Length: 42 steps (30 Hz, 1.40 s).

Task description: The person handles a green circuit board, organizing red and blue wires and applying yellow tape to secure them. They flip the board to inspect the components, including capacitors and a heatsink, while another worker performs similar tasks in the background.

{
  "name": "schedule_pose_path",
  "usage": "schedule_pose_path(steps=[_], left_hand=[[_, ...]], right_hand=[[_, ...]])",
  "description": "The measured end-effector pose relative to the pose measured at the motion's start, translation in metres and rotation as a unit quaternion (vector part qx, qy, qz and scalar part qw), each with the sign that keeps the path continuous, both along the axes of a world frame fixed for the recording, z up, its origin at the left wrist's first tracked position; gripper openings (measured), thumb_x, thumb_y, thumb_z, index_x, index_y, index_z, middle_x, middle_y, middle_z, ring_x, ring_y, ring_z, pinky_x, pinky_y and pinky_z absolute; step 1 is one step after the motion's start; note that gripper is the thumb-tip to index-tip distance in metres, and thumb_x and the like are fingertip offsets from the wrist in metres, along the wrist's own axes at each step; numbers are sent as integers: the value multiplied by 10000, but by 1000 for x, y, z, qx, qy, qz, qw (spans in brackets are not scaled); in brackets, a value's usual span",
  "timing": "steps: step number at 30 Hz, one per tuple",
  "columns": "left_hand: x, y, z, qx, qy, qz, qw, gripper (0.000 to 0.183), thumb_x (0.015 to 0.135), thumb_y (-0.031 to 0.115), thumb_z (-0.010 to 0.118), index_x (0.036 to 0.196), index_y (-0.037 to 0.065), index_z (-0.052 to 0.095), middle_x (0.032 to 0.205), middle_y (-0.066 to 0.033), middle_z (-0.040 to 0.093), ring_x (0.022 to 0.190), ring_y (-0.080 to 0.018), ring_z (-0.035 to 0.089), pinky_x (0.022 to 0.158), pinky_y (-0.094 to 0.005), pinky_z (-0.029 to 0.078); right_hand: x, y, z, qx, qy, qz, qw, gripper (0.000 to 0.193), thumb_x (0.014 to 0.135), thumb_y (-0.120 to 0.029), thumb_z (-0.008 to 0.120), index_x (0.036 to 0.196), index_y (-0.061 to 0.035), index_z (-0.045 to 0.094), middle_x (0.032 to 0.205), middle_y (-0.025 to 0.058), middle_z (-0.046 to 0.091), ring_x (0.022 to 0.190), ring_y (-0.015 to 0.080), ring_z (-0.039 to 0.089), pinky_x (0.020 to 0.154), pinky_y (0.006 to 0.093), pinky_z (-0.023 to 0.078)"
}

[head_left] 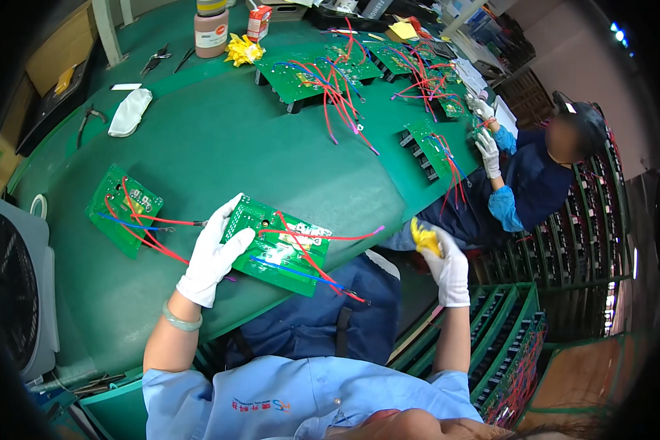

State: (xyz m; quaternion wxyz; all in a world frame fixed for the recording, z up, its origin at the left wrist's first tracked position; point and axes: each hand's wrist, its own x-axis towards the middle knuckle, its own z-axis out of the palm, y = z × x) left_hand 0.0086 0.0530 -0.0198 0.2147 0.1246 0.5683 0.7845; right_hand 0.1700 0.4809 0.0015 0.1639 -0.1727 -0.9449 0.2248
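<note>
My left hand (218,253), in a white glove, is closed on the left edge of a green circuit board (279,273), thumb on its upper face. Red and blue wires spread from this board, some past its right edge. My gloved right hand (446,270) is raised off the table's right edge, fingers closed on a crumpled yellow piece (424,238) whose kind I cannot make out. Left of my left hand lies a second green circuit board (119,213) with red and blue wires.
Several wired boards (319,77) lie at the back of the green table (198,143). Nearby are a bottle (211,35), a yellow bunch (243,50), a white glove (130,113) and pliers (89,125). A fan (15,286) stands left. A gloved co-worker (528,169) sits right, above racks (491,345).
</note>
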Motion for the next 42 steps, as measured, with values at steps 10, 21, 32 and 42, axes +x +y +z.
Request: schedule_pose_path(steps=[10, 21, 32, 42], left_hand=[[-1, 4, 4, -26, 34, 8, 999, 657, 937, 119, 651, 1464, -62, 302, 1300, -121, 540, 1162, -151, 542, 1012, -296, 438], [1, 0, 2, 5, -10, 1, 1000, 662, 939, 82, 631, 1482, -54, 278, 1320, -115, 529, 1183, -153, 531, 1029, -299, 419], [0, 7, 3, 18, -5, 0, 1000, 656, 941, 65, 624, 1486, -37, 274, 1295, -122, 544, 1166, -157, 548, 1001, -308, 457], [18, 8, 25, -313, 247, 143, 906, 656, 848, 172, 732, 1420, 35, 443, 1323, -237, 560, 1260, -345, 532, 1056, -399, 416]], right_hand=[[-114, -7, 10, 194, 130, -35, 972, 494, 803, -115, 747, 1273, -215, 634, 942, 58, 645, 820, 227, 649, 717, 322, 524], [-153, 38, 6, 266, -120, 83, 953, 339, 803, -150, 572, 1103, -192, 723, 920, 145, 680, 852, 329, 666, 753, 437, 536], [-182, 36, -29, 316, -69, -33, 946, 285, 991, -278, 436, 1083, -164, 681, 871, 159, 632, 774, 364, 664, 673, 480, 529], [-146, -10, 24, -355, 32, 138, 924, 606, 750, -102, 776, 1303, -2, 549, 1073, 92, 685, 920, 170, 659, 837, 279, 510]])
